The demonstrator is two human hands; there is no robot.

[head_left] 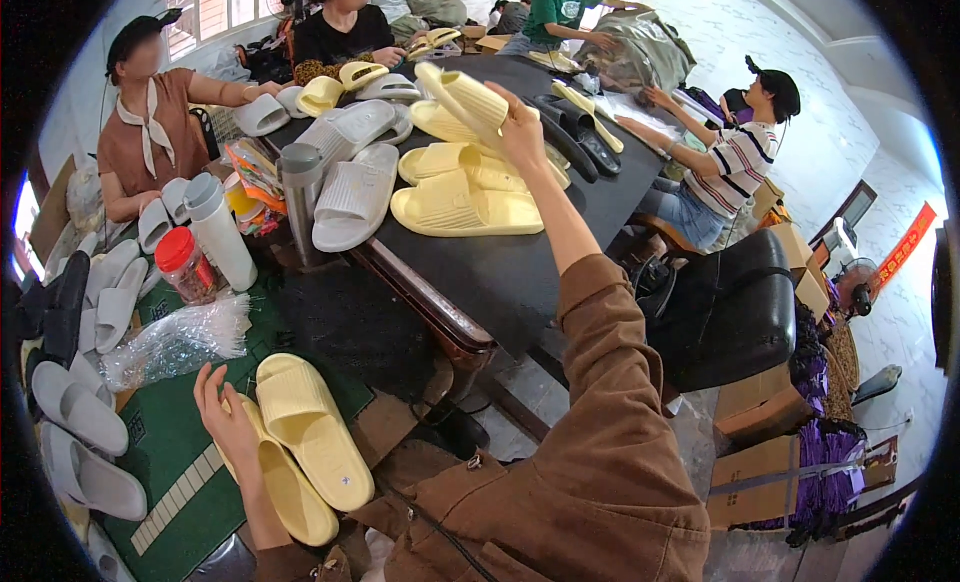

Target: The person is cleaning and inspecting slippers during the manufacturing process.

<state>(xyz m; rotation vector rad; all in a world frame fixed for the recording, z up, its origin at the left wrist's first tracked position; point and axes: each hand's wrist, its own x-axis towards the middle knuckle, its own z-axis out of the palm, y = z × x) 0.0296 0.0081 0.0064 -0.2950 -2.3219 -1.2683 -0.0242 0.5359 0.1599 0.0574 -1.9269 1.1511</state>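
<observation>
My right hand (522,132) reaches far out over the black table (430,282) and grips a pale yellow slide slipper (462,100), raised at a tilt above more yellow slippers (465,204). Close to my body, my left hand (230,432) has its fingers stretched out beside a pair of yellow slippers on the green mat (150,452). The right slipper (312,432) of that pair shows whole. My hand partly covers the left one (290,492), and I cannot tell whether it touches it.
Grey slippers (355,197) and black slippers (575,132) lie on the table. Left stand a white bottle (220,232), a steel tumbler (300,197), a red-lidded jar (187,267) and a clear plastic bundle (180,342). Several people sit around the table. A black chair (725,312) is at right.
</observation>
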